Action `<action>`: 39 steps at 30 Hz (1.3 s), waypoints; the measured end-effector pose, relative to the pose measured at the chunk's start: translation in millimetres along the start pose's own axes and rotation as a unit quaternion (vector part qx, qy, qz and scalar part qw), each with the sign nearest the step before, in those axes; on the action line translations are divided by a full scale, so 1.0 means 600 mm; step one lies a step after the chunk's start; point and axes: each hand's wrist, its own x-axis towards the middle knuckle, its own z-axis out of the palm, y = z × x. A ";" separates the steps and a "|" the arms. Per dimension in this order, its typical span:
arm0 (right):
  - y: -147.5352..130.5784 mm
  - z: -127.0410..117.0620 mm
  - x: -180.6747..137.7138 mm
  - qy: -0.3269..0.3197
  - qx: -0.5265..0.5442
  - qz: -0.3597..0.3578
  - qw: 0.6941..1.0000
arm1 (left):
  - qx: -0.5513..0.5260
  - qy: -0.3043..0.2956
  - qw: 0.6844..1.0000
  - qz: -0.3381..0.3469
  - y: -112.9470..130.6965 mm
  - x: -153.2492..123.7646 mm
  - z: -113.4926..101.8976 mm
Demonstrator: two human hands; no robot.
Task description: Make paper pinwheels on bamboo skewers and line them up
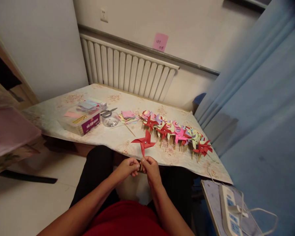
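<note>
A red paper pinwheel [144, 143] on a thin wooden stick stands upright above the table's front edge, a small shiny pin at its centre. My right hand [150, 165] pinches the stick just under the paper blades. Close on the other side is my left hand [129, 166], its fingers curled together beside the stick; whether they hold anything is hidden. To the right, several finished pinwheels in red [150, 123], pink [181, 134] and pale colours stand in a dense cluster on their sticks.
On the flowered tablecloth [110, 136] lie a clear plastic box [72, 128] with paper and sticks, scissors [108, 113], a round dish of small shiny pins [111, 122], paper pieces [128, 114] and a loose stick [129, 129]. A power strip [227, 209] sits at lower right, beside blue curtains [258, 108].
</note>
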 end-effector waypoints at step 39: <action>-0.006 -0.010 -0.012 -0.035 0.008 0.040 0.999 | 0.014 0.099 0.992 0.075 0.098 0.037 -0.028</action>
